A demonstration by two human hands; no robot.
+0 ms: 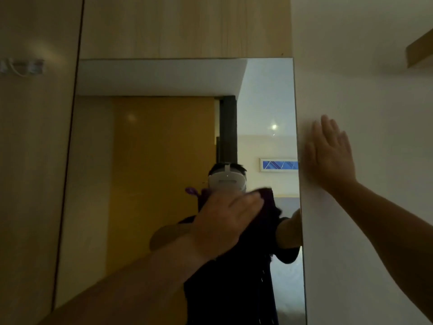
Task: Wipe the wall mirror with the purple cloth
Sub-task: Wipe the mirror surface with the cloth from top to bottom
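Observation:
The tall wall mirror (pixel 145 141) fills the middle of the head view, set into a wooden panel. My left hand (pixel 225 219) lies flat against the glass near its centre, pressing the dark purple cloth (pixel 269 202) onto it. Most of the cloth is hidden under the palm; folds stick out past the fingertips and above the knuckles. My right hand (pixel 328 156) rests open and flat on the white wall just right of the mirror's edge, holding nothing. The mirror reflects a person in dark clothes.
A light wooden panel (pixel 185 24) runs above the mirror and a tan wall (pixel 30 160) lies to its left, with a small white fixture (pixel 22 66) on it. The white wall (pixel 363 78) is at the right, with a wooden shelf corner (pixel 421 50) up high.

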